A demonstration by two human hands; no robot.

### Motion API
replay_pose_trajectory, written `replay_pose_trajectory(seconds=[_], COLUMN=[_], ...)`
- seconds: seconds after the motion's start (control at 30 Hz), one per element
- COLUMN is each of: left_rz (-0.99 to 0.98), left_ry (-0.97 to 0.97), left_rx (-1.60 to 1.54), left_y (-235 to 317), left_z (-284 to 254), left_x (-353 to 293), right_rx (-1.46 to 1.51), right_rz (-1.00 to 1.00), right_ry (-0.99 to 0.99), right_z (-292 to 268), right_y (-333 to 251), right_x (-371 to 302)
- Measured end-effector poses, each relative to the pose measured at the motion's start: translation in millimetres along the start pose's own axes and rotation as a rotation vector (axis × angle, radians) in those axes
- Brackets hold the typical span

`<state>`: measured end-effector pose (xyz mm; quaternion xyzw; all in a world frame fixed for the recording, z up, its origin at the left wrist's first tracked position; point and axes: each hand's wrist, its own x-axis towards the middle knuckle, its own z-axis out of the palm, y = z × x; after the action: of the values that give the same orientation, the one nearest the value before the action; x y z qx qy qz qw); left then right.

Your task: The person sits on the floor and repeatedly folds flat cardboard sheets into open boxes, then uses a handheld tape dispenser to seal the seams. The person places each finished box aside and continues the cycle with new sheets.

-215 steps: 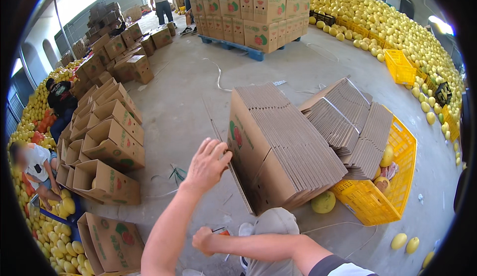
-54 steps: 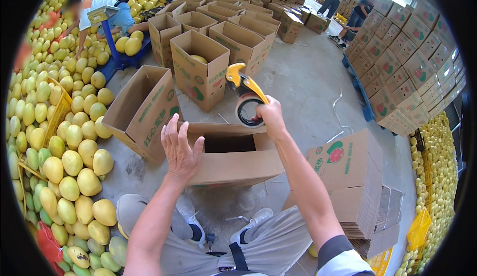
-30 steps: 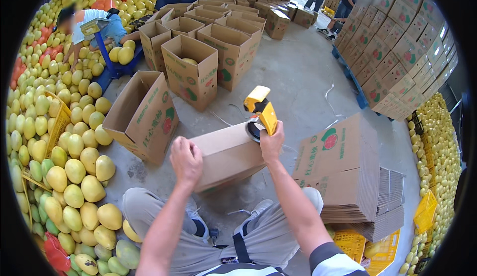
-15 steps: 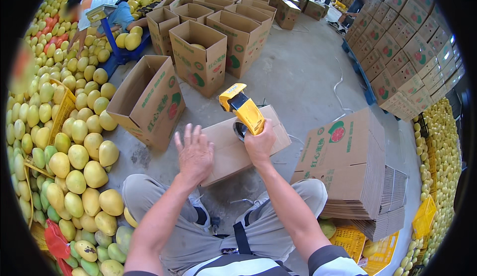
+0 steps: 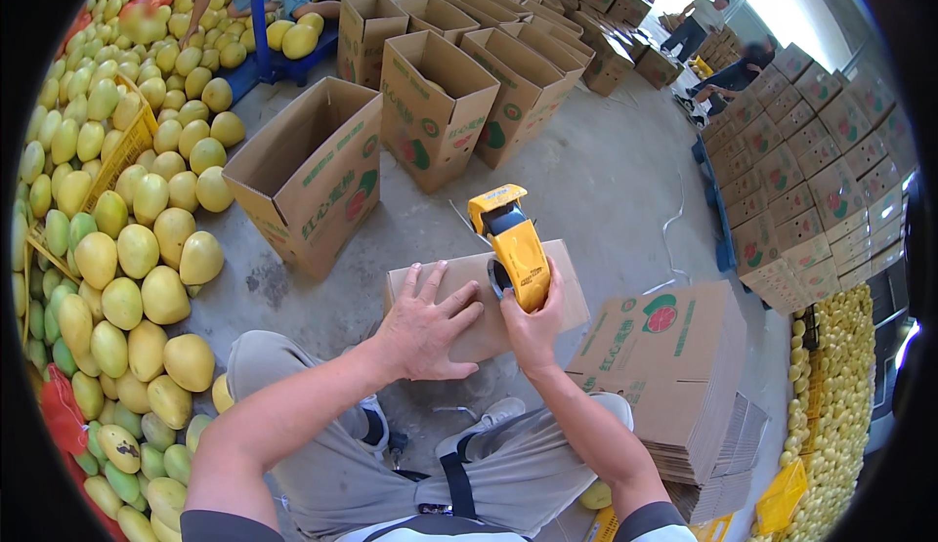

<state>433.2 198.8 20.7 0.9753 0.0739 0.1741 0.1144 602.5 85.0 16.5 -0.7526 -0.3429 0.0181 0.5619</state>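
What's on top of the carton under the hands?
Left hand spread on the carton; right hand holds a yellow tape dispenser over it. Surface beneath them is covered.

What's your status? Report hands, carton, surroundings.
Left hand spread on carton. Right hand gripping yellow tape dispenser over it. Upper face closed. Flat carton stack close, right.

One tape dispenser (image 5: 526, 267), one box (image 5: 491, 335) beneath it, one blue scale (image 5: 261, 34), one blue pallet (image 5: 724, 222), two white shoes (image 5: 489, 422), at least three other people (image 5: 697, 26); fruit (image 5: 122, 304) and open boxes (image 5: 432, 117), too many to count.
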Motion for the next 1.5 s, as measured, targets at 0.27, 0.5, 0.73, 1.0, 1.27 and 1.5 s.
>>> replay_pose_trajectory(seconds=[0.27,0.5,0.73,1.0,1.27,1.5], left_rz=[-0.025,-0.053,-0.080,-0.104,-0.119,-0.102], left_ry=[0.052,0.024,0.030,0.058,0.097,0.123], left_rx=[-0.072,-0.115,-0.169,-0.215,-0.149,-0.111], left_y=[-2,2,-2,2,0,8], left_z=[3,5,5,11,9,6], left_x=[0,3,-2,7,12,11], right_rx=[0.126,-0.361,-0.630,-1.106,-0.916,-0.854], right_rz=[0.229,0.167,0.272,0.187,0.139,0.028], right_ry=[-0.180,-0.626,-0.837,-1.265,-1.027,-0.736], right_z=[-5,30,118,165,12,-202], right_y=[-26,-58,-26,40,-180,-202], right_x=[80,185,220,206,206,-22])
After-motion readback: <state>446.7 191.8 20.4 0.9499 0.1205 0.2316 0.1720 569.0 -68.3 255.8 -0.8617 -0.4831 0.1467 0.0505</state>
